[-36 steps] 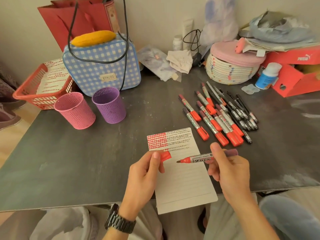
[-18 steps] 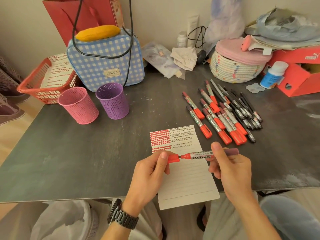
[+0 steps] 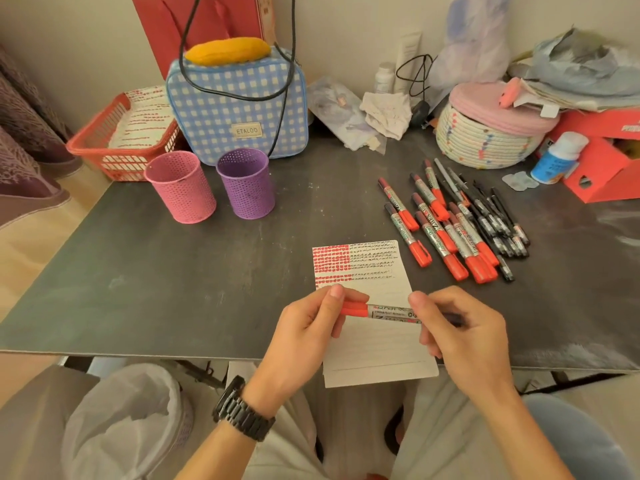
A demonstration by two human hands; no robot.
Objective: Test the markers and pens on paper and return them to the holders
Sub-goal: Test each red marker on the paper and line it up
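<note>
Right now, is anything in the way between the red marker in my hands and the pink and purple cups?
Nothing visible. The red marker, held between the left hand and right hand over the paper, has only bare table between it and the pink cup and purple cup.

The left hand [image 3: 304, 327] pinches the red cap [image 3: 355, 310] of 1 marker [image 3: 388, 311] between thumb and fingers; the right hand [image 3: 460, 330] grips the barrel; the marker lies level above the paper [image 3: 377, 351], cap meeting barrel. The paper lies at the near edge of the bench [image 3: 173, 289], its top rows filled with red blocks and black scribbles; right of it lie red-capped markers [image 3: 446, 233] side by side, with black pens [image 3: 498, 220] just beyond. 2 perforated holders stand upright at the far left, the pink holder [image 3: 181, 188] just beside the purple holder [image 3: 247, 185]; behind them stands a blue checked bag [image 3: 239, 109]; a red basket [image 3: 117, 147] sits left of it.
</note>
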